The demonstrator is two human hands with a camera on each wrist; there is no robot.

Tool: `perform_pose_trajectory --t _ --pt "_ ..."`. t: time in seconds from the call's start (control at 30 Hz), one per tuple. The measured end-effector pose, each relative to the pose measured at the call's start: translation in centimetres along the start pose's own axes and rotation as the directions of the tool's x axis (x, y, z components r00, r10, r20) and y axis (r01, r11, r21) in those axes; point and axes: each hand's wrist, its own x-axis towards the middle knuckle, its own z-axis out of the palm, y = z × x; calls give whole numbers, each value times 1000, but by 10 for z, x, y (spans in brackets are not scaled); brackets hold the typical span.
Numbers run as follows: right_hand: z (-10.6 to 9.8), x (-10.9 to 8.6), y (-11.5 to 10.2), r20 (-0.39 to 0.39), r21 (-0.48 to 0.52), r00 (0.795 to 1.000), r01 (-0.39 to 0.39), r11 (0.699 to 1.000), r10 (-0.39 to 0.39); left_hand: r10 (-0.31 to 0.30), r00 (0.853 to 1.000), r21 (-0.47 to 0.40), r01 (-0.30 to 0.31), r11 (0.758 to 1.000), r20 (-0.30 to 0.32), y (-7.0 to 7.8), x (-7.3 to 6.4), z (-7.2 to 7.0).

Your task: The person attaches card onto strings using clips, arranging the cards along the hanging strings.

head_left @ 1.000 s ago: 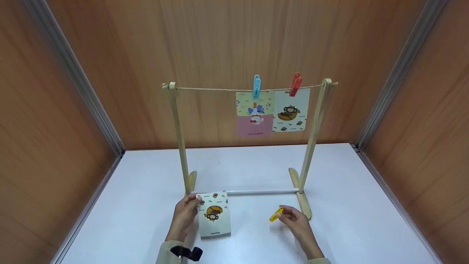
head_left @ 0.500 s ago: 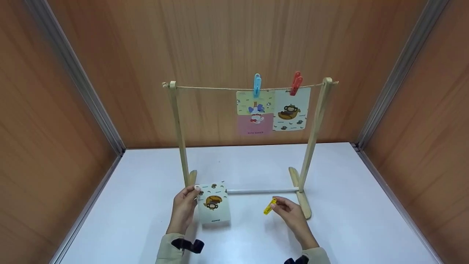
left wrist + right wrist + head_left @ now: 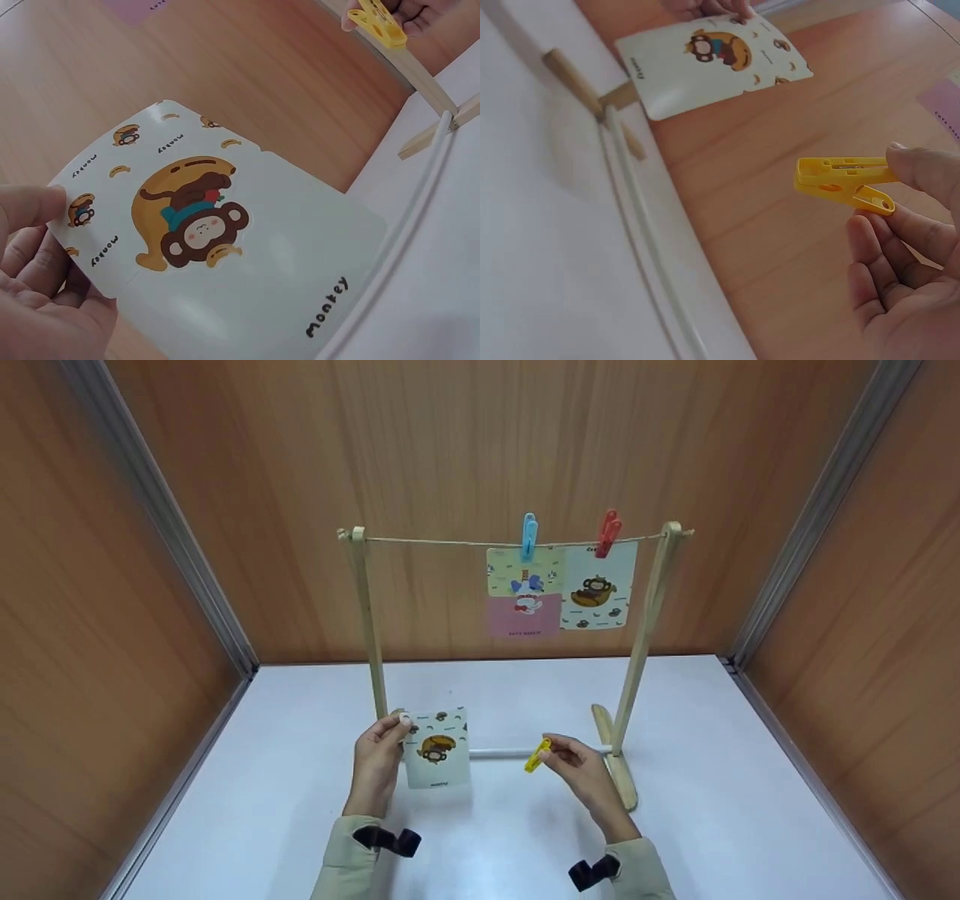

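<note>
My left hand (image 3: 377, 765) pinches a white card (image 3: 439, 769) by its upper left edge, thumb in front and fingers behind. A monkey on a banana is printed on the card (image 3: 187, 217), upside down in the head view, with the word "monkey" at the lower end. To the right, my right hand (image 3: 581, 776) holds a yellow clothespin (image 3: 537, 755) between thumb and fingers. In the right wrist view the clothespin (image 3: 844, 180) points left toward the card, its handles at the thumb and fingertip. Both hands are above the white table, in front of the wooden stand.
A string (image 3: 442, 541) runs between two wooden posts (image 3: 649, 637). On it hang a green and pink card (image 3: 523, 615) under a blue clothespin (image 3: 529, 538) and another monkey card (image 3: 598, 611) under a red clothespin (image 3: 608, 534). A white rod (image 3: 510, 753) joins the posts low down.
Both hands have risen away from me. The card has lifted off the table with the left hand, and the yellow clothespin has moved up and left with the right.
</note>
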Motion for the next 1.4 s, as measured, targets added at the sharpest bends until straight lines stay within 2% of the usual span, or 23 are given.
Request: perform_pose_trajectory --t 0.17,0.3,0.53,0.7,0.83,1.13,1.4 --pt "3 6 -14 6 -22 999 52 998 -52 62 998 4 -62 998 -6 12 2 6" --pt "5 10 -27 9 -32 997 83 996 -83 90 996 -28 -90 996 -3 23 4 12" --pt "6 17 -50 23 -4 990 136 991 -136 106 994 -94 -105 990 8 43 7 21" --pt "7 24 -65 37 26 984 175 984 -176 127 992 -123 -123 985 18 53 7 27" --pt "8 30 -76 46 14 980 192 981 -193 144 990 -147 -141 979 12 60 8 32" --pt "8 41 -107 79 -18 968 238 971 -236 155 988 -154 -153 976 1 80 8 38" --pt "11 48 -136 64 -39 962 267 963 -265 172 985 -126 -169 977 14 95 8 44"
